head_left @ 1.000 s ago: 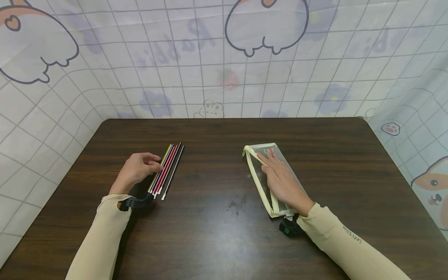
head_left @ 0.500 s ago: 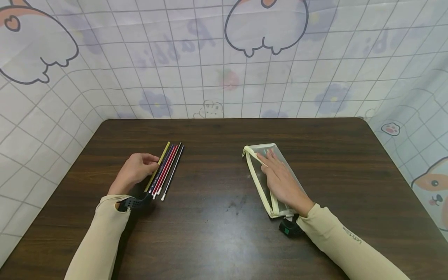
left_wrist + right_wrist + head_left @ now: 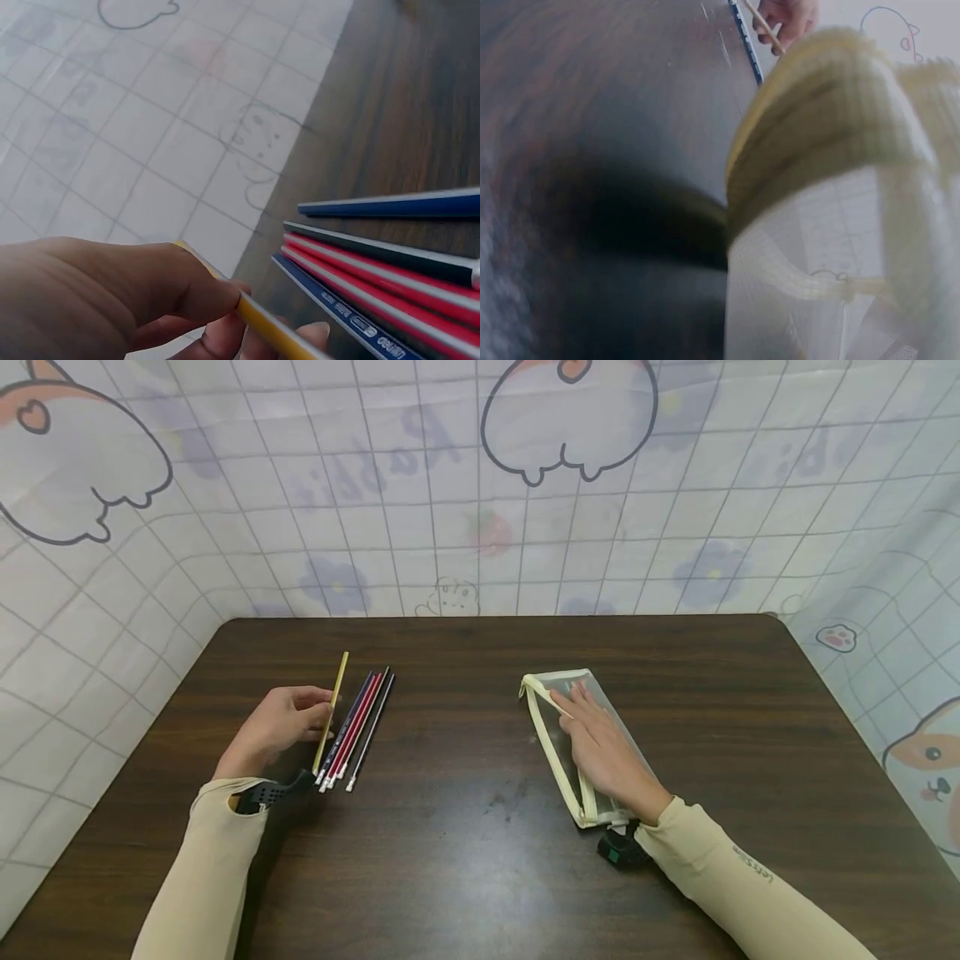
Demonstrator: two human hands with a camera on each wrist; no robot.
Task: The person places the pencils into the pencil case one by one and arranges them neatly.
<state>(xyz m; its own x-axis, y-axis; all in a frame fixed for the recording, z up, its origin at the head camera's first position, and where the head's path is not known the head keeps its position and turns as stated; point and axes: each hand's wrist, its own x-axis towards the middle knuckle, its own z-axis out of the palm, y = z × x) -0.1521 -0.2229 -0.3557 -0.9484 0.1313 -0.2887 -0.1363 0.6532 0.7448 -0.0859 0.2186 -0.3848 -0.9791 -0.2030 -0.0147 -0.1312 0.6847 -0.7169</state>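
Note:
My left hand [image 3: 285, 727] pinches a yellow pencil [image 3: 341, 678] between thumb and fingers, tilted with its far end raised, as the left wrist view also shows. Right of it lies a row of several pencils, including a dark blue pencil [image 3: 337, 306], red ones [image 3: 382, 274], a black one [image 3: 375, 244] and another blue one [image 3: 397, 205]. My right hand [image 3: 609, 756] rests with straight fingers on a see-through zip pencil pouch [image 3: 546, 739] with pale yellow edging. The right wrist view shows the pouch close up, its rim blurred; the right hand is not visible there.
Everything lies on a dark wooden table [image 3: 465, 827]. A white cloth [image 3: 420, 518] with a grid and cartoon prints hangs behind the table and along its sides. Each wrist wears a black strap [image 3: 285, 792].
The yellow pencil has come away from the row, moving left and up in my left hand's pinch. The right hand and pouch have stayed in place.

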